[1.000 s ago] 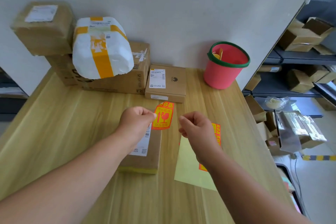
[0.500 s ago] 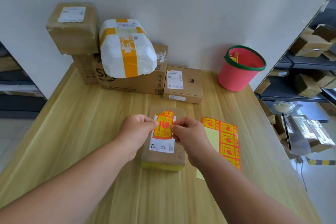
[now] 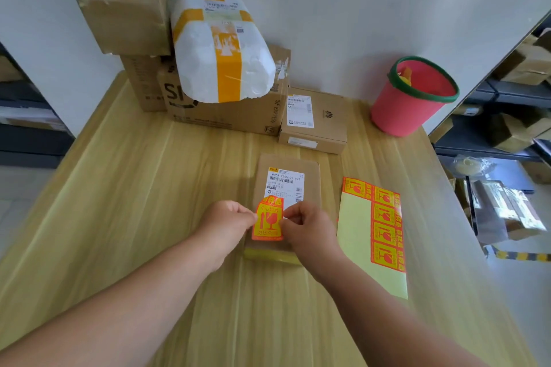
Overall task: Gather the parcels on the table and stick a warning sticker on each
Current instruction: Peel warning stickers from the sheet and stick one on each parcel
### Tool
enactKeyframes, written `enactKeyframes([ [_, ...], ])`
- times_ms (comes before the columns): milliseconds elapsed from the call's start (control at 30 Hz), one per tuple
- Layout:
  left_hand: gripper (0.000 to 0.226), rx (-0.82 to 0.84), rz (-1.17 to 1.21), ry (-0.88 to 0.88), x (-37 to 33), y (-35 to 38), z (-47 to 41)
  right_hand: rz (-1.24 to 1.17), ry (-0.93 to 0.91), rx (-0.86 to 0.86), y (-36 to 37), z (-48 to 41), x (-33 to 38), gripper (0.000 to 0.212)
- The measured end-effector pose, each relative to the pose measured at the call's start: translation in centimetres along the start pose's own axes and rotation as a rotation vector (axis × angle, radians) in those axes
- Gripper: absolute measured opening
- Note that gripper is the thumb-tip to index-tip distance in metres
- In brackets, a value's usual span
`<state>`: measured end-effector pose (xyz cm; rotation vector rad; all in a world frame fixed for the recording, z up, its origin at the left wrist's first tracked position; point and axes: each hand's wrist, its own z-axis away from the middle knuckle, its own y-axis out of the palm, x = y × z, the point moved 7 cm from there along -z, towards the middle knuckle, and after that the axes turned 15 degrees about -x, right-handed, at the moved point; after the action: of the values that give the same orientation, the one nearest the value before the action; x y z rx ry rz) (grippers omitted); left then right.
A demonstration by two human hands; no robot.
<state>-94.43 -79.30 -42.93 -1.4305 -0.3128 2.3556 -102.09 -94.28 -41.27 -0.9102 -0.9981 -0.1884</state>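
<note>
An orange-and-yellow warning sticker (image 3: 267,219) is held over the near end of a flat brown parcel (image 3: 287,171) on the wooden table (image 3: 143,188). My left hand (image 3: 226,222) pinches the sticker's left edge and my right hand (image 3: 307,225) pinches its right edge. The parcel carries a white shipping label, and its near part is hidden by my hands. To its right lies the sticker sheet (image 3: 372,229) with several stickers left on its yellow backing.
Against the wall stand stacked brown boxes (image 3: 125,6), a white parcel with orange tape (image 3: 220,48) on a large carton (image 3: 226,113), and a small brown box (image 3: 316,119). A red bin (image 3: 408,101) sits at the back right. Shelves with boxes lie beyond the table's right edge.
Both hands brought the sticker down toward the near end of the flat parcel. The right hand took hold of the sticker's right edge. The view shifted left and down.
</note>
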Motion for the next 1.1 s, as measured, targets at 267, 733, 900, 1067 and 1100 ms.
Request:
enactKeyframes([
  [267,0.018,-0.032,0.002,-0.007,1.4,0.2,-0.5,0.135,-0.091,0.025,0.9,-0.1,-0.4,0.010],
  [733,0.019,-0.058,-0.029,0.001,1.9,0.2,-0.6,0.246,-0.154,0.015,1.3,-0.1,-0.5,0.007],
  [900,0.020,-0.067,-0.059,0.001,1.9,0.2,-0.8,0.318,-0.184,-0.002,1.5,0.0,-0.3,0.009],
  [1067,0.019,-0.104,-0.144,0.034,1.4,0.1,-0.7,0.382,-0.223,0.012,1.7,0.3,0.3,0.015],
  [1100,0.017,-0.114,-0.184,0.046,1.2,0.0,-0.6,0.410,-0.245,0.014,1.8,0.4,0.5,0.016],
])
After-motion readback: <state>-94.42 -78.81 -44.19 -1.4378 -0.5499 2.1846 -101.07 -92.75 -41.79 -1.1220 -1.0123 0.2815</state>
